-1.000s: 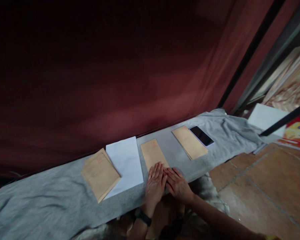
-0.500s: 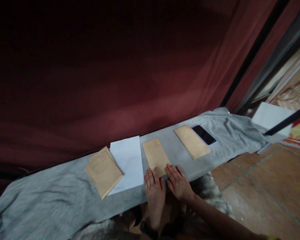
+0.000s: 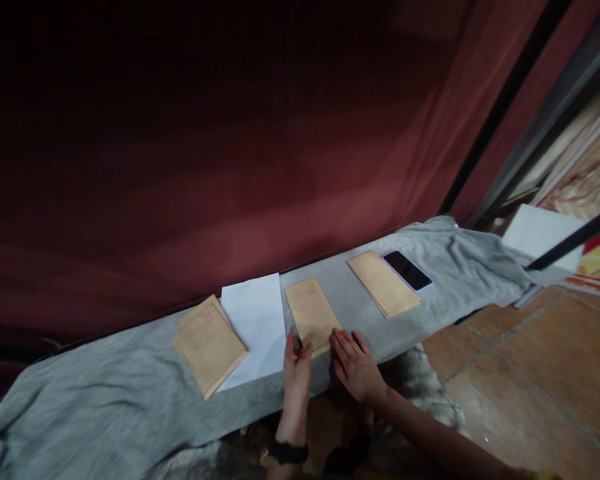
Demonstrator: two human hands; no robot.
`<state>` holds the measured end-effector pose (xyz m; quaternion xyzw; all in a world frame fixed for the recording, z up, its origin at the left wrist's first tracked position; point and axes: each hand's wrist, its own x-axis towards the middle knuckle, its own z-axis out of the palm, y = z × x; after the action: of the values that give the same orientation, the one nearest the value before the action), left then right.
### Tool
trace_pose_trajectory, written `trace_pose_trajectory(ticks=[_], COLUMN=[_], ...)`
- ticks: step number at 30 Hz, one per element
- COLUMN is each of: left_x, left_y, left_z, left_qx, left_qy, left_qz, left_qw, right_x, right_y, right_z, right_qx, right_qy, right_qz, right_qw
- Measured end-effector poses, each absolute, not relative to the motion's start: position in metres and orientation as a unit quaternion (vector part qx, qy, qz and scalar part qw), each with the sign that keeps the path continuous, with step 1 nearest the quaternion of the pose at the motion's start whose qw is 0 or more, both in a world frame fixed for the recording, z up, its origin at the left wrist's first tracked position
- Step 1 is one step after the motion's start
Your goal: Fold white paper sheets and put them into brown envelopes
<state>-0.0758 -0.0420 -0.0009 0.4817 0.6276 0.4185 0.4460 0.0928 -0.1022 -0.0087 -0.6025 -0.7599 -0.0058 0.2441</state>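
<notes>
A tan paper envelope (image 3: 312,307) with a small red printed mark at its far end lies flat in front of me. My left hand (image 3: 297,367) is turned on its side at the near left corner, thumb parted from the fingers and near the envelope's edge. The fingers of my right hand (image 3: 357,367) lie stretched over the near right corner. To the left, a pile of tan envelopes (image 3: 209,347) partly overlaps white paper (image 3: 255,327). Farther right, another small stack of tan envelopes (image 3: 383,283) rests beside a phone (image 3: 407,270) with a dark screen.
Everything lies on a narrow bench covered with grey cloth (image 3: 105,393), against a dark red curtain (image 3: 280,167). A dark pole (image 3: 505,107) stands at the right. Beyond the bench's right end are a white board-like object (image 3: 543,230) and brown floor tiles (image 3: 540,360).
Both hands were close together on the envelope's near end. My left hand has drawn back leftward and rolled from palm-down onto its side. My right hand stays at the near right corner.
</notes>
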Motion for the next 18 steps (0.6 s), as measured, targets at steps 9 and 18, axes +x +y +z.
trace_pose_trajectory(ticks=[9, 18], left_x=[-0.056, -0.035], left_y=[-0.046, -0.055], left_z=[0.040, 0.043], left_qx=[0.396, 0.369], left_qy=[0.560, 0.542], left_qz=[0.470, 0.434], left_qw=[0.556, 0.618], right_x=[0.101, 0.112], right_y=[-0.081, -0.059], right_z=[0.003, 0.023], right_qx=[-0.630, -0.586], right_qy=[-0.736, -0.406], right_qz=[0.043, 0.470], right_qw=[0.246, 0.520])
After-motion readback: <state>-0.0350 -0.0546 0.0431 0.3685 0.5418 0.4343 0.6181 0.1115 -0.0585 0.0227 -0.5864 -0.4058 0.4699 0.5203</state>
